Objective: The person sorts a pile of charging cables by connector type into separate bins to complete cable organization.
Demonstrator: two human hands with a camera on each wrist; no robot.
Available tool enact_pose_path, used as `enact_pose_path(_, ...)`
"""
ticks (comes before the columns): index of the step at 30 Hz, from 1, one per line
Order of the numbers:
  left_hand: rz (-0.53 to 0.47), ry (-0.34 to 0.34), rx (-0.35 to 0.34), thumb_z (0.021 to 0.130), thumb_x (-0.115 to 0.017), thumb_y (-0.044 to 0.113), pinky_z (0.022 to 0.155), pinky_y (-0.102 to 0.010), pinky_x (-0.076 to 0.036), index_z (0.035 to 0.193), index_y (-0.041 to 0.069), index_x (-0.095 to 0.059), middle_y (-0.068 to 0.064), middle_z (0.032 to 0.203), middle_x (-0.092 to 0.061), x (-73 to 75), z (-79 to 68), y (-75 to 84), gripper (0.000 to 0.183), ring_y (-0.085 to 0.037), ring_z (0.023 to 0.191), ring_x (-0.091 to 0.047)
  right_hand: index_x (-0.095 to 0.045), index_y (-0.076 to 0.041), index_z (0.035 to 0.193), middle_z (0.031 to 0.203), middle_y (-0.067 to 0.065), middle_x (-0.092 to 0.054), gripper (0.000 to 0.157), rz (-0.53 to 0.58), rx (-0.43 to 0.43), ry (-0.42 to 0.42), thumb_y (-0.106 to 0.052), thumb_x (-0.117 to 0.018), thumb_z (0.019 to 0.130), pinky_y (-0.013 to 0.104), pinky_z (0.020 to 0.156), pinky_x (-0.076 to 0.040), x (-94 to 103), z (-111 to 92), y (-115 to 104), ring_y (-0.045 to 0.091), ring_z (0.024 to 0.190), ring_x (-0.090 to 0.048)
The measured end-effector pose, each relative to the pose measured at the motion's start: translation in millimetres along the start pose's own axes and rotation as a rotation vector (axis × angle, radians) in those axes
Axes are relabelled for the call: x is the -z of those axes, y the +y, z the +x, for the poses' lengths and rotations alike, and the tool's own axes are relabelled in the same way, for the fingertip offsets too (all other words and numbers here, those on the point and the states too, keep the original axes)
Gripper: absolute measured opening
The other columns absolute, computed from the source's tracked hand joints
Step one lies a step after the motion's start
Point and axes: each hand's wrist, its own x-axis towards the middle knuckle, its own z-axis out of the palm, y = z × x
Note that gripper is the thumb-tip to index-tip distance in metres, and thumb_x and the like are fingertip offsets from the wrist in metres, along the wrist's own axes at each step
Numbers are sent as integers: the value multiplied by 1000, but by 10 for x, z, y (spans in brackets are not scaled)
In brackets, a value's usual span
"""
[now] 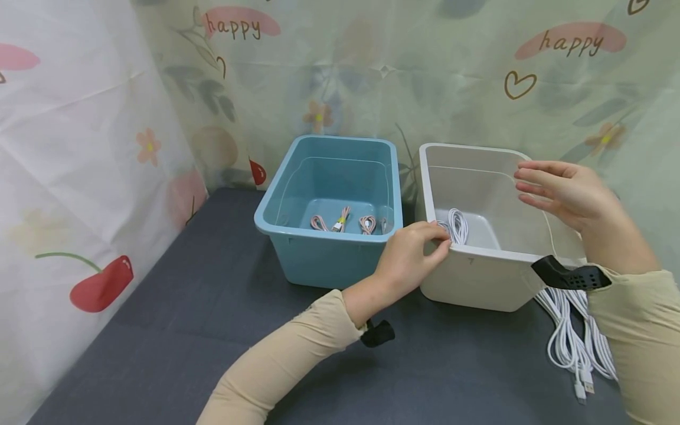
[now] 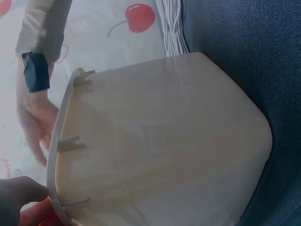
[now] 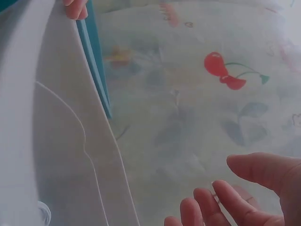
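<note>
White plastic bin (image 1: 478, 277), one: on the desk (image 1: 186, 319), right of a blue bin (image 1: 326, 260). Left hand (image 1: 405, 252) pinches its near rim at the left corner, wrist low, forearm reaching in from the near side. Coiled white cable (image 1: 458, 226): inside the white bin, just beyond the left fingertips, the nearer hand; long axis roughly front to back. White USB cable bundle (image 1: 567, 349): on the desk, right of the bin, plugs toward the person. Right hand (image 1: 576, 192): empty, raised at the bin's right side, fingers extended leftward, thumb apart.
</note>
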Motion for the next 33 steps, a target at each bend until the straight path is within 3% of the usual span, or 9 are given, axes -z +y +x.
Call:
enact_pose_path(5,-5,7,-5,88,-58,18,90,-12,-44,98,12,-71,3,101,-68,-1,-2,-9,17,-7,114,-56,-68,-17,91,90,-7,-66,23,12,67,4,-3,-50,90,20,70,-54,82,-147,80,6,82,-65)
enact_pose_path(10,-5,8,-5,89,-58,18,90,-12,-44,98,12,-71,3,101,-68,0,-3,-11,17,-8,114,-56,-70,-10,95,90,-1,-69,27,125,165,2,3,-46,91,21,69,-55,159,-313,218,11,80,-66)
enact_pose_path(14,0,3,-2,89,-58,19,91,-12,-44,98,14,-71,3,102,-68,-1,0,-9,17,-6,114,-56,-69,-6,97,90,1,-69,26,186,228,61,5,-47,90,21,67,-55,237,-474,340,12,79,-67)
enact_pose_path(17,3,0,-2,89,-58,19,91,-11,-43,98,14,-71,4,103,-68,1,3,-8,17,-5,114,-55,-69,-6,96,87,0,-69,24,193,288,154,6,-51,87,20,62,-55,304,-582,423,11,75,-67)
enact_pose_path(24,-2,-1,7,89,-58,19,91,-12,-44,99,13,-71,3,103,-68,11,6,-10,17,-5,114,-55,-68,-2,94,84,2,-72,24,254,450,210,10,-48,87,19,59,-55,482,-746,662,11,69,-68)
enact_pose_path(28,-3,0,11,89,-58,19,91,-12,-44,99,13,-71,4,103,-68,15,7,-10,17,-5,114,-55,-67,-2,98,86,1,-71,24,227,454,293,9,-49,88,18,59,-54,930,-691,993,10,69,-68)
enact_pose_path(33,-8,-3,12,89,-58,19,91,-12,-44,100,13,-71,3,104,-68,19,9,-8,18,-5,114,-55,-59,0,115,97,4,-71,30,223,434,306,9,-47,89,25,61,-56,1954,-448,1694,15,76,-69)
